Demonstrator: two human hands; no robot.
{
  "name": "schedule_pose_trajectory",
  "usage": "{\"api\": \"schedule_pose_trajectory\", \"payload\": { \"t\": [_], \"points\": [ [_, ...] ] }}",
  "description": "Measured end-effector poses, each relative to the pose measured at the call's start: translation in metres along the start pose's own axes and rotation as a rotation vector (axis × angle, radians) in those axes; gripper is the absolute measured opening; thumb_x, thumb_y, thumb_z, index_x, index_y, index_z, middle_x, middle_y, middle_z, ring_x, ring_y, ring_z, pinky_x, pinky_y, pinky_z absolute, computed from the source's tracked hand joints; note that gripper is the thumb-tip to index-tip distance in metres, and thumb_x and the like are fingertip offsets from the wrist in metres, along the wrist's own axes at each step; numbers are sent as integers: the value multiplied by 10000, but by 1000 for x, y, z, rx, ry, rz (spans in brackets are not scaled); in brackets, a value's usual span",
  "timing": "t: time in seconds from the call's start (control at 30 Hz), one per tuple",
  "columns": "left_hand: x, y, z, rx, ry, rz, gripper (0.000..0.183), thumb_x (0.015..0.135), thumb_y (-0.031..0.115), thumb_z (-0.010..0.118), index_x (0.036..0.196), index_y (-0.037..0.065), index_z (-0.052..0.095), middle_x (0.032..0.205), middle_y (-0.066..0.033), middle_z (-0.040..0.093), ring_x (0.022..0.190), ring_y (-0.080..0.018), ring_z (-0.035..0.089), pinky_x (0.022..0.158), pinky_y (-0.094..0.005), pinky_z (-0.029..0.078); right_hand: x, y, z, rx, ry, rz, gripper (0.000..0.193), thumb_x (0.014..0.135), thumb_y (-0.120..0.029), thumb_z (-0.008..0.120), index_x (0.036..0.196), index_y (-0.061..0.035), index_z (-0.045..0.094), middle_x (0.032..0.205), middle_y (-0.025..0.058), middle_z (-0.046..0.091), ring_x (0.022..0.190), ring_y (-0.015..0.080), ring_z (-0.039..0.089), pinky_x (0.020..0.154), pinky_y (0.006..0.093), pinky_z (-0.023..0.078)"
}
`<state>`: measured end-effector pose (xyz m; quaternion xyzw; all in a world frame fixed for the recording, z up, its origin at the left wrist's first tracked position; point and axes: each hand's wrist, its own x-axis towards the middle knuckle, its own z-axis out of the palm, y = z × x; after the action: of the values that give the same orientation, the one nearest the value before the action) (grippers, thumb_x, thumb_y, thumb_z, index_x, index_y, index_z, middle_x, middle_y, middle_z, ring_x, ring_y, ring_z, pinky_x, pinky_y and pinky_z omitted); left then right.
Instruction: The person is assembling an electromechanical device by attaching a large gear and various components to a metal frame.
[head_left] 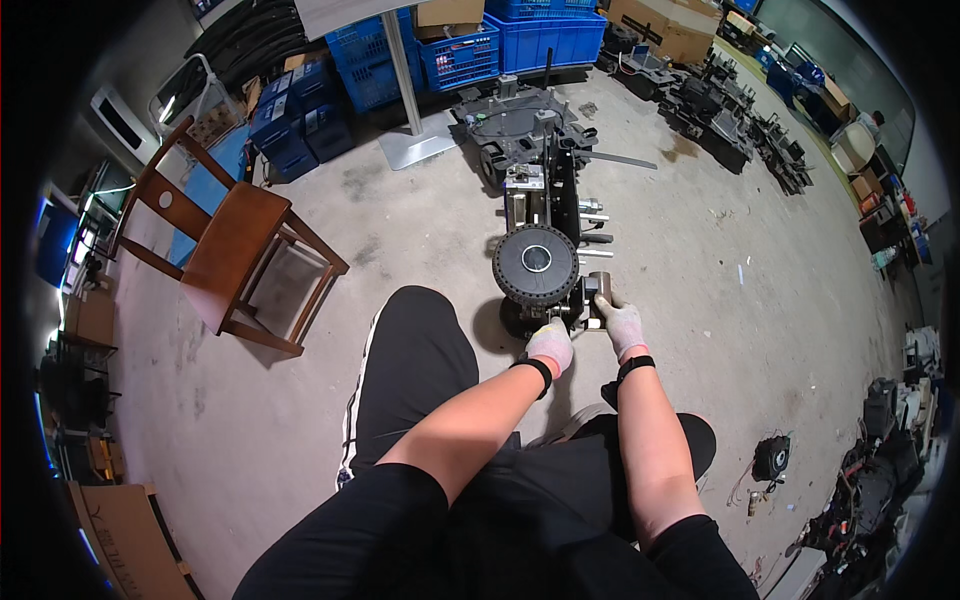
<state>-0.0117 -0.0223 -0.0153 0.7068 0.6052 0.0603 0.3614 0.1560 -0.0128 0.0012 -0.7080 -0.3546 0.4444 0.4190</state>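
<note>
A black machine assembly (570, 200) stands on the floor before my knees, with a round, toothed-edge black wheel (512, 262) on its near end. My left hand (552, 344), in a pale work glove, is closed at the assembly's near edge just below the wheel; its fingertips and whatever they hold are too small to make out. To the right, my gloved right hand (622, 324) has its fingers against a brownish metal cylinder (600, 281), shaped like a motor, on the assembly's right side. Several short metal rods (597, 253) stick out farther up that side.
A brown wooden chair (235, 250) stands at the left. Behind the assembly are a metal post's base plate (420, 142), blue crates (548, 45) and dark wheeled chassis (705, 110). A small black fan-like part (772, 458) and piled machine parts (870, 490) lie at the right.
</note>
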Motion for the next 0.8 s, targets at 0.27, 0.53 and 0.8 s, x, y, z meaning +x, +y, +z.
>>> {"api": "schedule_pose_trajectory", "payload": {
  "t": [0.27, 0.53, 0.8],
  "points": [
    [42, -11, 5, 414, -253, 267, 266, 844, 230, 633, 974, 12, 712, 1035, -229, 679, 1004, -343, 661, 871, -409, 528, 10, 12, 1, -9, 20, -22, 412, 903, -201, 655, 1247, 19, 607, 1029, 101, 692, 872, 167, 654, 764, 297, 514],
    [35, -3, -14, -147, -191, 105, 284, 754, 206, 739, 1015, 95, 746, 989, -151, 709, 943, -277, 683, 857, -386, 527, 6, 5, -1, -121, 31, -39, 420, 896, -210, 661, 1240, 25, 608, 1027, 118, 695, 876, 170, 656, 771, 299, 515],
    [20, -11, -3, 165, -407, 286, 339, 928, 156, 447, 1179, -44, 558, 978, -199, 682, 783, -284, 679, 722, -368, 541, 5, 5, 0, 68, 13, -5, 406, 877, -219, 686, 1206, 14, 637, 1015, 120, 707, 870, 175, 660, 787, 309, 508]
  ]
}}
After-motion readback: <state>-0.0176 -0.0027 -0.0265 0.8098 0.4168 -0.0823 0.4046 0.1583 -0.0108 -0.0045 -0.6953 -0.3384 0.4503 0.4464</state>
